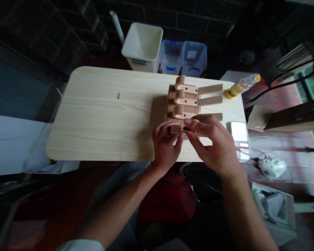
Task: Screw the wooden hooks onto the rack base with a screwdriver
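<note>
My left hand [165, 145] is gripping the nearest wooden block [175, 129] of the rack [190, 101]; my right hand [216, 143] is pinching a small dark-and-yellow tool [189, 129] beside it; the rack is lying on the table's [102, 122] right part; a phone [239, 136] is lying near my right hand.

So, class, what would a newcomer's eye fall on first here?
Probably the left hand and right hand, meeting at the near end of the wooden piece, right of the table's middle. Next, perhaps, the yellow-capped bottle at the far right corner, and the phone at the near right.
</note>
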`<state>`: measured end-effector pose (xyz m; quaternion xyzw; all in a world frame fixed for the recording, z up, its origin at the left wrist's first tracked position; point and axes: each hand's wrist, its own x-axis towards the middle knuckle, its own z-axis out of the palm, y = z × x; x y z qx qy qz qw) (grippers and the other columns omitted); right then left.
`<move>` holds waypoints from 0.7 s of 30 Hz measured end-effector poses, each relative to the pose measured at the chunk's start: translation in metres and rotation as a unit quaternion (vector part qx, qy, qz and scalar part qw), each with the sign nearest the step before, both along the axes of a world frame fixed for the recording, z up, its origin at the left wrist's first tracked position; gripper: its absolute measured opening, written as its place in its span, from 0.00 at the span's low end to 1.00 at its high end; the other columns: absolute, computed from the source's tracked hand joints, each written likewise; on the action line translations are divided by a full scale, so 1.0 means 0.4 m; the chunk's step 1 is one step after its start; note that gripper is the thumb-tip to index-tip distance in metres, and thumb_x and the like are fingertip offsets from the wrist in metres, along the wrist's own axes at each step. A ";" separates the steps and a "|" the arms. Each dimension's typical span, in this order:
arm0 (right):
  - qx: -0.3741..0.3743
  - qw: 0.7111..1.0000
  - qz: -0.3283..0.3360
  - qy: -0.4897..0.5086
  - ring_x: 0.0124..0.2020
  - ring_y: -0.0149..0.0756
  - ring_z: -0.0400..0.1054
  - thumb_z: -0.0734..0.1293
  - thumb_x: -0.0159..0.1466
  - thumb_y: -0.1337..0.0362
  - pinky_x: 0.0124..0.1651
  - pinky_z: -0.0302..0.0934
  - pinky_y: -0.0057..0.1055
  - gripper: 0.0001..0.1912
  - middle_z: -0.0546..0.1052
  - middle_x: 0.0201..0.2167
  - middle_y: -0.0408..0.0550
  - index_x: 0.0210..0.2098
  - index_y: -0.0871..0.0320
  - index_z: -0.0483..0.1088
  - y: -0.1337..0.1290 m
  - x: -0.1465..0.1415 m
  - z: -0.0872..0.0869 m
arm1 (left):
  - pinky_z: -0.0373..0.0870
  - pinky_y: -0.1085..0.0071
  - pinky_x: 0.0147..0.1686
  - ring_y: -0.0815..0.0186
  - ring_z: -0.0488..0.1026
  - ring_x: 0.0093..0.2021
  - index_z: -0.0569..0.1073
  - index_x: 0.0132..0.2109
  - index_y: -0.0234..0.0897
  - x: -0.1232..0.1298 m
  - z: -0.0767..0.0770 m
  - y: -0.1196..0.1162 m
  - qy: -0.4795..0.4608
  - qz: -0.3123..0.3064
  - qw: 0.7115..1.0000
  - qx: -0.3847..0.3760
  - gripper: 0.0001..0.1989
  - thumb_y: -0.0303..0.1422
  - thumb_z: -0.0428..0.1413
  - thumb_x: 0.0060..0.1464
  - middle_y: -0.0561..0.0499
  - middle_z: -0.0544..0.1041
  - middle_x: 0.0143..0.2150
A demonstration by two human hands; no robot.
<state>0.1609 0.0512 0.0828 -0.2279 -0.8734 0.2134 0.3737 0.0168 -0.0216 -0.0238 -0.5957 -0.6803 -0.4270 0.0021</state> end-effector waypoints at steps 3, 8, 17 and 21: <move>-0.013 1.000 0.005 -0.014 0.59 0.41 0.79 0.69 0.72 0.73 0.57 0.79 0.39 0.27 0.81 0.56 0.49 0.66 0.44 0.70 -0.007 -0.004 0.009 | 0.71 0.51 0.63 0.52 0.74 0.63 0.80 0.55 0.43 0.000 0.001 -0.001 0.003 0.000 1.000 -0.004 0.11 0.31 0.60 0.69 0.43 0.81 0.57; -0.034 0.999 0.016 -0.039 0.61 0.39 0.78 0.66 0.73 0.74 0.59 0.78 0.36 0.27 0.82 0.59 0.48 0.67 0.46 0.69 -0.016 -0.001 0.021 | 0.70 0.50 0.64 0.52 0.73 0.64 0.80 0.54 0.43 -0.001 0.001 0.000 -0.001 0.001 1.000 -0.001 0.10 0.30 0.59 0.69 0.43 0.81 0.57; -0.004 1.000 0.022 -0.007 0.55 0.38 0.81 0.69 0.72 0.73 0.54 0.79 0.35 0.24 0.83 0.53 0.48 0.63 0.46 0.70 -0.023 0.001 -0.008 | 0.72 0.50 0.64 0.53 0.74 0.63 0.79 0.54 0.45 -0.003 -0.005 0.002 -0.008 -0.002 1.000 0.008 0.09 0.33 0.60 0.69 0.45 0.82 0.57; 0.011 1.000 0.006 -0.005 0.51 0.38 0.81 0.71 0.72 0.72 0.49 0.79 0.35 0.24 0.82 0.51 0.49 0.63 0.45 0.70 -0.024 0.001 -0.015 | 0.72 0.51 0.63 0.53 0.74 0.63 0.80 0.54 0.44 -0.003 -0.004 0.002 -0.009 -0.004 1.000 0.006 0.09 0.33 0.60 0.69 0.44 0.82 0.56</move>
